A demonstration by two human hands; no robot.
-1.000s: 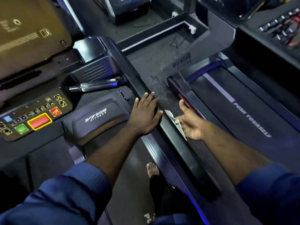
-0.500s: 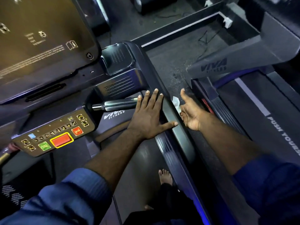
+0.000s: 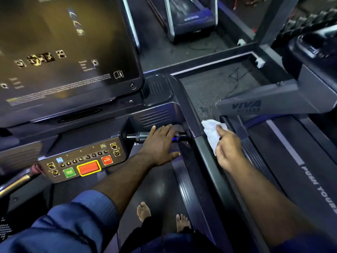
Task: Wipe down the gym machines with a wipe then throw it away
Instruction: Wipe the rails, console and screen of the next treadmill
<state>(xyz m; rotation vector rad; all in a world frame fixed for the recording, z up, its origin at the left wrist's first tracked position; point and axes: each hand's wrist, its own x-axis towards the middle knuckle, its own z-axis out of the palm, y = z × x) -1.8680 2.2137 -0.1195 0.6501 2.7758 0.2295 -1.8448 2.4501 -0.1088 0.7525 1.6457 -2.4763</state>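
1. The wipe (image 3: 210, 133) is a crumpled white sheet pressed against the top of the treadmill's side rail (image 3: 206, 165). It sits just below the point where the rail meets the console housing.
2. The right hand (image 3: 228, 150) grips the wipe, with the fingers curled round its lower edge and the thumb laid across its face. From the palm, the wipe sticks out toward 11 o'clock.
3. The rail's long axis runs from 11 o'clock, at the console, down to 5 o'clock, toward the person's body. The wipe is at the far end of that line, so nearly all of the rail lies on the 5 o'clock side of it.
4. The left hand (image 3: 160, 143) lies open, its fingers straight and draped over the short grip bar (image 3: 135, 136). It holds nothing and sits at 9 o'clock from the wipe, close by but not touching it.
5. The right hand is the nearer one and already has the wipe. I judge that the next stroke is a pull along the rail toward 5 o'clock, with the wipe flat on the rail's top face.
6. At 3 o'clock from the rail is the neighbouring treadmill's belt (image 3: 284, 161). The control panel (image 3: 85, 161) lies at 9 o'clock from the left hand.
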